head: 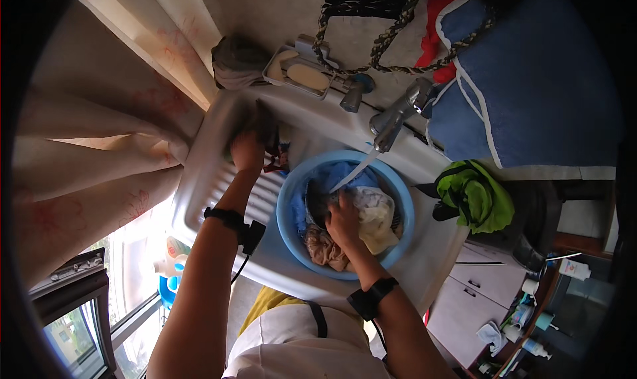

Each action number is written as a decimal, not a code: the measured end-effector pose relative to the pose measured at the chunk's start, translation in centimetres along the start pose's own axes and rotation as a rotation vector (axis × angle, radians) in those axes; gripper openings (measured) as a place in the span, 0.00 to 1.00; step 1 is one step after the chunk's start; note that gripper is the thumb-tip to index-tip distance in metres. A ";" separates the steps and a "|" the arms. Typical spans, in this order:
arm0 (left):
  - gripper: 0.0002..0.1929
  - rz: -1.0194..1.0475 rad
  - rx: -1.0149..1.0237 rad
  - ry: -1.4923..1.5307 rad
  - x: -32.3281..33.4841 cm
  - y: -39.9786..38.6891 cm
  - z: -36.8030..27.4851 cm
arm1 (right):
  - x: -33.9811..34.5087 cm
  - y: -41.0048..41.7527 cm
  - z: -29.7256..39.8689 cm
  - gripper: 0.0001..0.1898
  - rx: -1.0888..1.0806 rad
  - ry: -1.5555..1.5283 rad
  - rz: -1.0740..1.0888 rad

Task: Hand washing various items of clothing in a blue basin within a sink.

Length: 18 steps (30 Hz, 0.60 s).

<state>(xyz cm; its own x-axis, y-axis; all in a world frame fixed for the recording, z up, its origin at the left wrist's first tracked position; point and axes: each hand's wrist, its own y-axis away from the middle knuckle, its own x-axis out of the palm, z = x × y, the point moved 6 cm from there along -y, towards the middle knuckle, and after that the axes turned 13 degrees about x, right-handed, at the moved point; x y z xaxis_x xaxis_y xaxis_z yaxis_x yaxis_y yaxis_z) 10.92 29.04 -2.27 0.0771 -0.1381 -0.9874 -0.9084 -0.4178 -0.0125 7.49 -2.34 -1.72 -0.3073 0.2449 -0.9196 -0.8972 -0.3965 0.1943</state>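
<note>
A blue plastic basin (285,229) stands in a white laundry sink (293,289), full of wet clothes: a cream piece (375,219), a brown piece (326,249), blue cloth and dark cloth. Water runs into it from a chrome faucet (393,122). My right hand (343,219) is in the basin, on the dark cloth under the stream; whether its fingers grip it is hard to tell. On the sink's ribbed washboard (259,190), at the upper left, my left hand (248,150) is blurred and touches a dark item whose kind is unclear. A small red and dark item (277,160) lies beside it.
Behind the sink are a soap dish (298,75) with soap bars, a dark cloth bundle (239,63) and a valve (352,97). A green cloth bundle (473,197) sits at the right rim. Curtains (109,100) hang at the left, a blue cloth (537,90) at the upper right.
</note>
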 end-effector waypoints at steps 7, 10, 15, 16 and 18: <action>0.07 -0.384 0.099 0.365 -10.4 8.1 -4.8 | -2.6 -0.5 -1.0 0.17 0.087 -0.445 -0.068; 0.06 -0.325 0.395 0.411 -12.2 13.0 -10.3 | -2.8 -0.6 -2.2 0.18 0.239 -0.924 -0.095; 0.11 -0.090 0.787 0.424 -6.4 19.4 -15.3 | -6.4 0.3 0.7 0.23 0.235 -1.194 -0.107; 0.15 -0.001 0.920 0.395 -5.5 20.1 -16.7 | -6.5 0.5 0.8 0.24 0.231 -1.046 -0.068; 0.24 0.024 0.801 0.374 -5.4 20.3 -17.3 | -6.1 1.1 0.9 0.24 0.096 -0.663 -0.126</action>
<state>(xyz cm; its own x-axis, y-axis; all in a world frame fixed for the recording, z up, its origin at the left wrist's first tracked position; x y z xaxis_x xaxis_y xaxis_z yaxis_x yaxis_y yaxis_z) -0.88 5.77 5.56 0.0561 -0.4821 -0.8743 -0.9157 0.3241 -0.2375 8.14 -3.49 4.38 -0.3003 0.7865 -0.5396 -0.9537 -0.2567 0.1566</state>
